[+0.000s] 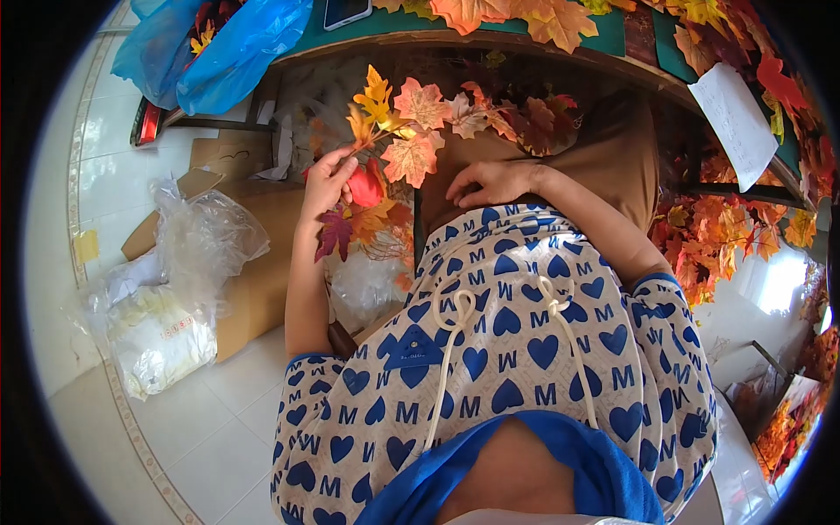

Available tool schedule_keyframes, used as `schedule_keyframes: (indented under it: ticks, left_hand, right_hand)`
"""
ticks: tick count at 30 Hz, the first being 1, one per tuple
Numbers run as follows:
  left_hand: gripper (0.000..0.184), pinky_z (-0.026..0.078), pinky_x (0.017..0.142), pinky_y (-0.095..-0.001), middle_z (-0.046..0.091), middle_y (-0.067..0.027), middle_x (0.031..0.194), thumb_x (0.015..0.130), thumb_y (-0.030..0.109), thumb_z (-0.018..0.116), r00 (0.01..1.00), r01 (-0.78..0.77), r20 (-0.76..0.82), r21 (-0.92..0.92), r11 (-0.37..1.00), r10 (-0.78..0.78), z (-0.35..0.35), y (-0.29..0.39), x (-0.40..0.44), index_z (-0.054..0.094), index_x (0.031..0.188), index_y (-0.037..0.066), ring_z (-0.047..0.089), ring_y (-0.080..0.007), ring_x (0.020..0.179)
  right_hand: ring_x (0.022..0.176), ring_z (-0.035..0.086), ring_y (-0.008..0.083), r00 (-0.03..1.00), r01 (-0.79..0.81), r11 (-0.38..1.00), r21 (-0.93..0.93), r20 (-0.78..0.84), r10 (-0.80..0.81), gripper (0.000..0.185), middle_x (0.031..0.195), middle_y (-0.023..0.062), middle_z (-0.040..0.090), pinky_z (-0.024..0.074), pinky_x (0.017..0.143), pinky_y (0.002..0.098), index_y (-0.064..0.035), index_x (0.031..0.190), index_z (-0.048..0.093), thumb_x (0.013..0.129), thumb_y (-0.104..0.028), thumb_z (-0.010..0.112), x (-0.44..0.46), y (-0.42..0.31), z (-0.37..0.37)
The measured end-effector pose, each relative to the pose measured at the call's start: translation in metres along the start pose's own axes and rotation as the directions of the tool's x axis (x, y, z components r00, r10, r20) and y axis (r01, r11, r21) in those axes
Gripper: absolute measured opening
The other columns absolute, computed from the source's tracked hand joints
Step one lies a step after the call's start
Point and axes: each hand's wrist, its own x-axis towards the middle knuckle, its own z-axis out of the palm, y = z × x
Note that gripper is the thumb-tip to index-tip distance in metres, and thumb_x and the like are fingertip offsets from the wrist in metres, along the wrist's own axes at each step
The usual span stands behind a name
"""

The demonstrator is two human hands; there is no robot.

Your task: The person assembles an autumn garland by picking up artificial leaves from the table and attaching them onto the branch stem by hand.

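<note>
My left hand (327, 185) is closed around the stem of an artificial autumn-leaf garland (422, 105). Orange and yellow leaves spread to the right above my lap, while a red leaf (365, 184) lies against my fingers. Below the hand hang a dark purple leaf (333, 234) and more orange leaves. My right hand (496, 184) rests on my lap at the shirt's hem, fingers loosely bent and apart, holding nothing. The garland's far end (547, 122) reaches the shadow under the table edge.
A green-topped table (604, 33) in front carries leaves, a phone (346, 10) and a blue plastic bag (241, 61). White paper (735, 122) hangs over its right edge. Cardboard (258, 254) and clear plastic bags (206, 232) lie at left; more leaf garlands (713, 241) at right.
</note>
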Motion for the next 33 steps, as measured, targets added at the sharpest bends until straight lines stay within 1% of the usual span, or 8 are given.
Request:
schedule_keyframes:
  ticks: [8,12,18,23,27,29,30,33]
  left_hand:
    - [0.025,0.039,0.044,-0.0178,0.065,-0.0002,0.078,0.091,0.017,0.057,0.989,0.147,-0.006,-0.009,0.989,-0.147,-0.026,-0.031,0.007,0.063,0.107,-0.001,0.046,-0.0030,0.047]
    - [0.019,0.037,0.049,-0.0168,0.068,-0.0028,0.093,0.087,0.008,0.056,0.974,0.153,-0.141,-0.167,0.974,-0.177,-0.031,-0.027,0.004,0.064,0.103,-0.001,0.042,-0.0020,0.053]
    - [0.017,0.035,0.053,-0.0164,0.068,-0.0025,0.090,0.087,0.006,0.054,0.990,0.086,-0.096,-0.126,0.988,-0.098,-0.032,-0.019,0.000,0.065,0.099,-0.001,0.041,-0.0025,0.058]
    - [0.016,0.034,0.053,-0.0167,0.066,-0.0038,0.085,0.086,0.006,0.053,0.997,0.036,-0.061,-0.236,0.971,-0.052,-0.033,-0.022,0.001,0.064,0.094,-0.003,0.041,-0.0027,0.059]
    - [0.017,0.033,0.054,-0.0191,0.064,-0.0051,0.081,0.085,0.007,0.052,0.993,-0.028,-0.116,-0.362,0.932,-0.015,-0.038,-0.019,-0.003,0.063,0.093,-0.004,0.044,-0.0060,0.061]
    - [0.016,0.037,0.058,-0.0208,0.063,-0.0058,0.082,0.086,0.007,0.052,0.977,-0.131,-0.210,-0.463,0.877,0.035,-0.043,-0.027,-0.001,0.062,0.093,-0.004,0.048,-0.0084,0.064]
    - [0.016,0.040,0.062,-0.0225,0.063,-0.0066,0.083,0.087,0.007,0.052,0.946,-0.237,-0.318,-0.544,0.805,0.063,-0.048,-0.031,0.001,0.061,0.093,-0.004,0.052,-0.0108,0.067]
    - [0.015,0.049,0.079,-0.0335,0.062,-0.0095,0.089,0.089,0.010,0.052,0.874,-0.417,-0.466,-0.571,0.707,0.139,-0.068,-0.043,0.000,0.058,0.093,-0.004,0.060,-0.0194,0.085]
  right_hand:
    - [0.064,0.059,0.0070,0.874,-0.344,0.900,0.269,-0.259,0.412,0.027,0.085,0.0029,0.063,0.0461,0.060,0.0196,-0.0028,0.108,0.060,0.090,-0.023,0.056,-0.028,0.018,-0.046]
    - [0.069,0.060,0.0094,0.706,-0.142,0.844,0.517,-0.545,0.452,0.026,0.082,0.0043,0.064,0.0464,0.055,0.0223,-0.0010,0.104,0.061,0.088,-0.021,0.057,-0.038,0.095,-0.074]
    - [0.117,0.047,0.0200,0.595,-0.144,0.981,0.132,-0.780,0.192,0.046,0.131,0.0117,0.048,0.0431,0.089,0.0342,-0.0155,0.131,0.047,0.088,-0.032,0.057,-0.012,0.151,-0.067]
    - [0.130,0.034,0.0239,0.584,0.006,0.714,0.700,-0.582,0.566,0.062,0.142,0.0082,0.035,0.0278,0.105,0.0378,-0.0201,0.141,0.032,0.088,-0.039,0.056,-0.012,0.134,-0.070]
    - [0.131,0.033,0.0229,0.630,-0.031,0.736,0.677,-0.558,0.540,0.068,0.144,0.0077,0.033,0.0258,0.106,0.0354,-0.0157,0.143,0.026,0.088,-0.043,0.055,-0.015,0.092,-0.058]
    - [0.132,0.033,0.0231,0.676,-0.164,0.973,0.161,-0.700,0.229,0.071,0.145,0.0108,0.030,0.0265,0.106,0.0345,-0.0113,0.143,0.025,0.087,-0.046,0.053,0.008,0.119,-0.046]
    - [0.135,0.028,0.0235,0.623,-0.292,0.894,-0.340,-0.777,-0.092,0.072,0.146,0.0144,0.027,0.0255,0.108,0.0347,-0.0106,0.144,0.023,0.088,-0.046,0.051,0.021,0.141,-0.040]
    - [0.133,0.027,0.0318,0.675,-0.209,0.887,-0.411,-0.717,-0.173,0.071,0.140,0.0179,0.034,0.0267,0.107,0.0397,-0.0106,0.143,0.023,0.085,-0.036,0.057,0.007,0.056,-0.017]
